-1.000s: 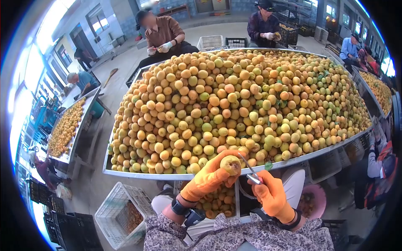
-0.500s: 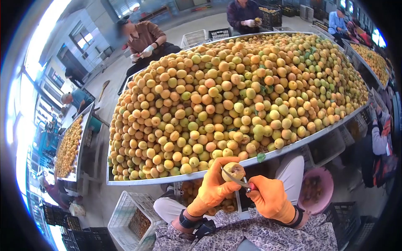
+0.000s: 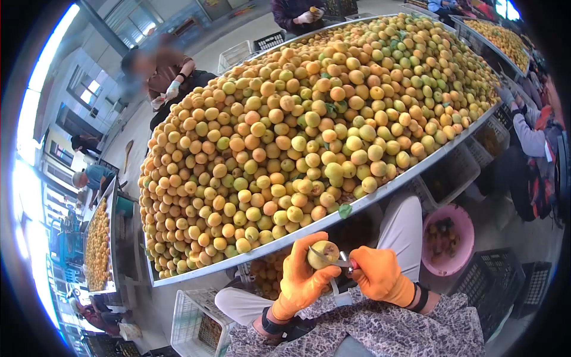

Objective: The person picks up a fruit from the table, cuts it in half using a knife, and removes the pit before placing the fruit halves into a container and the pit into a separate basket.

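Both my hands wear orange gloves. My left hand (image 3: 300,279) holds a yellow-green apricot (image 3: 325,252) up in its fingers, just below the table's front edge. My right hand (image 3: 376,275) grips a small metal knife (image 3: 334,260) whose curved blade lies against the apricot. A huge heap of apricots (image 3: 297,137), orange to green, fills the long metal table (image 3: 386,187) in front of me.
A pink basin (image 3: 461,238) with pits stands at my right. A crate of fruit (image 3: 267,273) sits under the table and a white crate (image 3: 193,318) at lower left. Black crates (image 3: 502,282) lie right. Other people sit around this table and another fruit table (image 3: 98,244) at left.
The knife has come from held apart to the right onto the apricot and now cuts into it. My view has tilted and swung, shifting the table up and left.
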`<state>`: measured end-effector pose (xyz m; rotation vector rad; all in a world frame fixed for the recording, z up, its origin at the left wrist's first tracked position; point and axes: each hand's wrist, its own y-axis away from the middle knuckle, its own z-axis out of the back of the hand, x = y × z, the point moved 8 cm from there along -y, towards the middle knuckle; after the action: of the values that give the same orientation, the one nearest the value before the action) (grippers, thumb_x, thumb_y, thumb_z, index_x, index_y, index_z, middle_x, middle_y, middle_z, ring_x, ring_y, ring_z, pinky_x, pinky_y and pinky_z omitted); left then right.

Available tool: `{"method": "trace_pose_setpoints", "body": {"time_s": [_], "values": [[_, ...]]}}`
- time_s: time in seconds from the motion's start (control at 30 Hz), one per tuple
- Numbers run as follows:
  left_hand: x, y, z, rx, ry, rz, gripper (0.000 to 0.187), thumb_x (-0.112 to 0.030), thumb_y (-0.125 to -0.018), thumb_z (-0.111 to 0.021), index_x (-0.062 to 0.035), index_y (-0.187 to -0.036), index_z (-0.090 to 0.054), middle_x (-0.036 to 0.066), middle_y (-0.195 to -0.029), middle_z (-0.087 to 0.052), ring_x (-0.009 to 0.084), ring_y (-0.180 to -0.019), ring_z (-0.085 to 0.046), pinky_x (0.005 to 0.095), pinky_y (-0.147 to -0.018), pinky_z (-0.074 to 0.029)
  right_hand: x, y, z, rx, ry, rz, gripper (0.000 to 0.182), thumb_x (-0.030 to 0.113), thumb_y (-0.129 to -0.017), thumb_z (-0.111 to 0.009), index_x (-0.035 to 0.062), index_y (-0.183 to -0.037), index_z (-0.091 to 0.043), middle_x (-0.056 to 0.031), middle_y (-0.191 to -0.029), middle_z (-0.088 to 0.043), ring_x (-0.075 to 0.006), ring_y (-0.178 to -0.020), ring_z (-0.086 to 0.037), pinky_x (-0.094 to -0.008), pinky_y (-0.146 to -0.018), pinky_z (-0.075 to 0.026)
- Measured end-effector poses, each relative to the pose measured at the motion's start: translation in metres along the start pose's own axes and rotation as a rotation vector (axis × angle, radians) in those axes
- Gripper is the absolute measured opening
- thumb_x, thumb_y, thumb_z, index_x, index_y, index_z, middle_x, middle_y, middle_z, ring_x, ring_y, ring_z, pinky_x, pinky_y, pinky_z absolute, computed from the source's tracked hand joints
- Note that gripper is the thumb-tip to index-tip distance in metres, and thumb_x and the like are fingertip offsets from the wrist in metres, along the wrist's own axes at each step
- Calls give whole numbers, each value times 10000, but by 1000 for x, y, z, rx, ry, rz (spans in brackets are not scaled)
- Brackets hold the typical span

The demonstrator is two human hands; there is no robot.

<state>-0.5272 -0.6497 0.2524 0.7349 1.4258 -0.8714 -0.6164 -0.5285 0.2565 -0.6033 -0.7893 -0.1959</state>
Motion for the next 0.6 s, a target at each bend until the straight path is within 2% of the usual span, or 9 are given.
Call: {"method": "trace_pose_setpoints", "body": {"time_s": [0.1, 0.17, 0.23, 0.3, 0.33, 0.43, 0.5, 0.57, 0.6], "values": [[9, -2, -7, 23, -21, 47, 649, -302, -812, -768, 23, -1275, -451, 73, -1013, -597, 122, -904, -566, 260, -792, -478, -14, 3, -2, 10, 69, 2, 195, 186, -796, -662, 76, -895, -537, -91, -723, -545, -311, -601, -586, -391, -500, -457], [8, -5, -10, 5, -80, -16, 643, -293, -817, -761, 27, -1277, -445, 75, -1011, -600, 124, -885, -574, 261, -784, -484, -18, 4, -2, -12, 85, -1, 183, 182, -797, -656, 81, -894, -537, -86, -718, -542, -306, -598, -587, -390, -497, -455], [22, -1, -17, -34, 28, 96, 639, -279, -807, -773, 24, -1270, -453, 88, -1035, -609, 139, -877, -586, 276, -809, -486, -27, 8, -5, -65, 67, -83, 172, 177, -820, -648, 73, -895, -535, -112, -730, -563, -338, -632, -600, -411, -514, -467], [9, 1, -32, 19, -328, -218, 647, -263, -793, -788, 21, -1269, -454, 106, -1047, -621, 155, -883, -596, 297, -838, -485, -41, 10, -8, -139, 11, -171, 169, 181, -835, -645, 68, -895, -534, -131, -737, -577, -360, -653, -604, -420, -526, -470], [0, 8, -45, 83, -292, -269, 658, -247, -766, -821, 17, -1257, -471, 137, -1041, -634, 203, -925, -622, 330, -822, -499, -50, 13, -7, -210, -48, -254, 168, 184, -850, -642, 63, -895, -533, -150, -744, -591, -383, -673, -607, -429, -539, -473], [12, 1, -39, 4, 90, -94, 655, -257, -825, -768, 21, -1301, -415, 124, -1083, -623, 155, -919, -596, 295, -824, -492, -62, 31, 0, -313, -67, -394, 163, 185, -884, -627, 53, -903, -533, -175, -763, -610, -417, -704, -605, -437, -559, -474], [22, -4, -34, 42, 287, 8, 671, -255, -844, -744, 12, -1341, -381, 125, -1141, -594, 126, -903, -565, 261, -813, -481, -69, 29, 10, -345, -86, -454, 151, 176, -899, -619, 51, -909, -535, -177, -730, -606, -424, -692, -602, -439, -556, -466], [20, -4, -37, 137, 398, 93, 690, -232, -829, -754, -14, -1364, -375, 142, -1193, -566, 137, -907, -564, 263, -814, -479, -77, 30, -8, -96, -144, -535, 180, 205, -914, -611, 44, -914, -531, -198, -716, -595, -445, -719, -597, -443, -565, -467], [13, -5, -34, 128, 391, 86, 690, -232, -829, -754, -14, -1364, -375, 142, -1193, -566, 137, -907, -564, 263, -814, -479, -72, 30, -2, -272, -246, -429, 284, 315, -950, -582, 41, -902, -525, -137, -601, -556, -333, -543, -588, -355, -476, -414]]}}
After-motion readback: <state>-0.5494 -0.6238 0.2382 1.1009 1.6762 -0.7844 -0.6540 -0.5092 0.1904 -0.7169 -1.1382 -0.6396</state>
